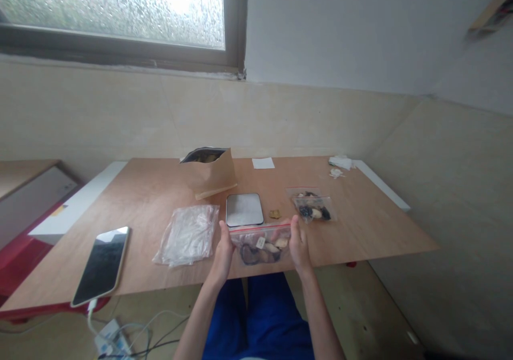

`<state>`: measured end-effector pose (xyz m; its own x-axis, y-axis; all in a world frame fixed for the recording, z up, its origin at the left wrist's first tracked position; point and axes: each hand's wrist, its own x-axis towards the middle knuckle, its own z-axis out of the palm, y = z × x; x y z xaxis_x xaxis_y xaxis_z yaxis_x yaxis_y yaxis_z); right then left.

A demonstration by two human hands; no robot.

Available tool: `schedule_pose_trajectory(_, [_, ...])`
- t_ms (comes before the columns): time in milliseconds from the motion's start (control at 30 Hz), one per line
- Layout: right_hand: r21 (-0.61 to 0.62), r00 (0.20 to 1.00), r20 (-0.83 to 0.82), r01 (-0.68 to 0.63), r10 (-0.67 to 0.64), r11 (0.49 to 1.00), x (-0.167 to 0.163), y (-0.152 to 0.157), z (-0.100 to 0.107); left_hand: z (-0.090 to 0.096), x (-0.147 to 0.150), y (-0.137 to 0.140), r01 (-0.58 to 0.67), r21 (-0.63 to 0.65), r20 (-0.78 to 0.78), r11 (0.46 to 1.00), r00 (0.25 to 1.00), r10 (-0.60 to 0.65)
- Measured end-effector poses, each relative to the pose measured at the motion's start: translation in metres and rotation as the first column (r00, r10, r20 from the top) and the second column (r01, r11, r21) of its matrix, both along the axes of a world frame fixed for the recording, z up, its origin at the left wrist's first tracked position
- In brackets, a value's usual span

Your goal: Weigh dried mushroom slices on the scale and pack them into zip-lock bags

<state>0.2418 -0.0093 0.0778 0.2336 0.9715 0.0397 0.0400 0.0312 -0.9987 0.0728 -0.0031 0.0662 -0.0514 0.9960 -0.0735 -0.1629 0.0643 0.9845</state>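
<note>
Between my two hands is a clear zip bag (pixel 262 249) with a red strip along its top, held upright at the table's front edge. Dark and pale dried pieces and a small white packet show through the plastic. My left hand (pixel 223 253) grips the bag's left end, thumb on top. Its right end is pinched in my right hand (pixel 298 244). Just behind the bag lies a flat silver scale (pixel 244 209), with a small yellowish-brown piece (pixel 274 214) to its right. Similar filled zip bags (pixel 315 209) rest farther right, overlapping.
A stack of clear plastic bags (pixel 188 235) lies left of the scale. Behind it stands an open brown paper pouch (pixel 212 174). A tablet (pixel 102 265) with a charging cable sits at the left edge. White paper (pixel 263 163) and crumpled white items (pixel 340 162) lie at the back.
</note>
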Motion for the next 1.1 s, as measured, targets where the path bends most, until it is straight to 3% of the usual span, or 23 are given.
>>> schedule_pose_trajectory(100, [-0.075,0.985,0.004,0.174,-0.174,0.982,0.034,0.002,-0.008,0.003,0.0,0.002,0.245,-0.032,0.034,0.969,0.969,-0.244])
schedule_pose_trajectory(200, [-0.088,0.941,0.107,0.331,-0.322,0.939,0.079,0.011,-0.009,0.009,-0.006,0.007,0.26,-0.01,-0.041,0.966,0.965,-0.26])
schedule_pose_trajectory(333, [-0.149,0.951,0.2,0.267,-0.236,0.952,0.137,0.026,-0.007,0.018,-0.019,0.02,0.083,0.061,-0.181,0.995,0.981,-0.071])
schedule_pose_trajectory(433, [-0.173,0.915,0.322,0.31,-0.244,0.935,0.168,0.035,-0.015,0.031,-0.032,0.035,-0.065,0.184,-0.294,0.981,0.948,0.118])
schedule_pose_trajectory(500, [-0.099,0.839,0.464,0.367,-0.283,0.925,0.181,0.04,-0.024,0.044,-0.042,0.048,-0.143,0.313,-0.346,0.939,0.903,0.253])
schedule_pose_trajectory(567, [0.07,0.678,0.612,0.465,-0.406,0.882,0.186,0.043,-0.035,0.059,-0.053,0.062,-0.188,0.489,-0.407,0.852,0.815,0.414])
schedule_pose_trajectory(633, [0.274,0.47,0.687,0.538,-0.554,0.797,0.18,0.044,-0.045,0.075,-0.064,0.079,-0.231,0.624,-0.438,0.747,0.689,0.578])
schedule_pose_trajectory(700, [0.42,0.349,0.685,0.528,-0.64,0.738,0.163,0.042,-0.051,0.089,-0.073,0.098,-0.263,0.693,-0.448,0.672,0.572,0.687])
schedule_pose_trajectory(767, [0.472,0.37,0.67,0.458,-0.644,0.753,0.136,0.04,-0.056,0.1,-0.079,0.119,-0.289,0.714,-0.466,0.638,0.484,0.741])
schedule_pose_trajectory(867, [0.449,0.519,0.697,0.223,-0.495,0.865,0.089,0.04,-0.063,0.108,-0.086,0.153,-0.293,0.696,-0.527,0.656,0.412,0.744])
schedule_pose_trajectory(967, [0.314,0.593,0.781,-0.104,-0.195,0.944,0.051,0.047,-0.076,0.106,-0.091,0.178,-0.233,0.651,-0.633,0.723,0.359,0.686])
schedule_pose_trajectory(1033, [0.245,0.595,0.799,-0.189,-0.088,0.951,0.036,0.055,-0.086,0.102,-0.093,0.184,-0.201,0.6,-0.711,0.774,0.309,0.631])
schedule_pose_trajectory(1100, [0.209,0.61,0.791,-0.194,-0.049,0.959,0.03,0.062,-0.094,0.098,-0.094,0.18,-0.156,0.532,-0.781,0.832,0.289,0.554])
